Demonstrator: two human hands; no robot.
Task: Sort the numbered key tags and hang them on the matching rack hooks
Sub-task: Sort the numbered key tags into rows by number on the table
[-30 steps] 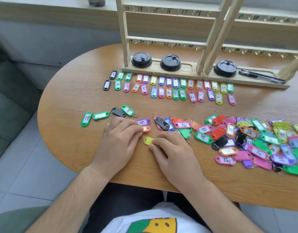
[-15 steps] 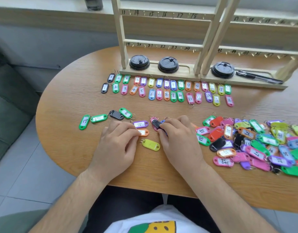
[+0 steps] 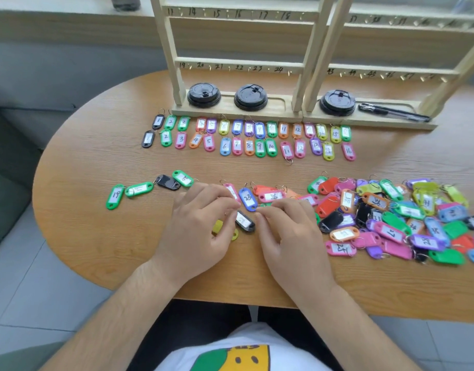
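Note:
A black key tag point(image 3: 245, 223) with a white label lies on the wooden table point(image 3: 96, 236) between my hands. My left hand point(image 3: 201, 228) pinches its ring end with curled fingers. My right hand point(image 3: 289, 234) holds the tag's other end with its fingertips. A yellow tag point(image 3: 218, 227) lies partly hidden under my left hand. Just beyond my fingers lie a blue tag marked 23 point(image 3: 248, 198) and a pink tag marked 24 point(image 3: 272, 196). The wooden rack point(image 3: 238, 62) with numbered hooks stands at the back.
Two rows of sorted tags point(image 3: 246, 140), numbered 1 to 16, lie before the rack. A big pile of mixed tags point(image 3: 396, 218) fills the right side. Green tags and a black one point(image 3: 139, 189) lie at left. Black cup lids point(image 3: 203, 94) and a pen point(image 3: 393, 112) sit on the rack base.
My right hand has drawn the black tag out of the cluster towards me. My left hand has shifted right over the yellow tag and met the black tag.

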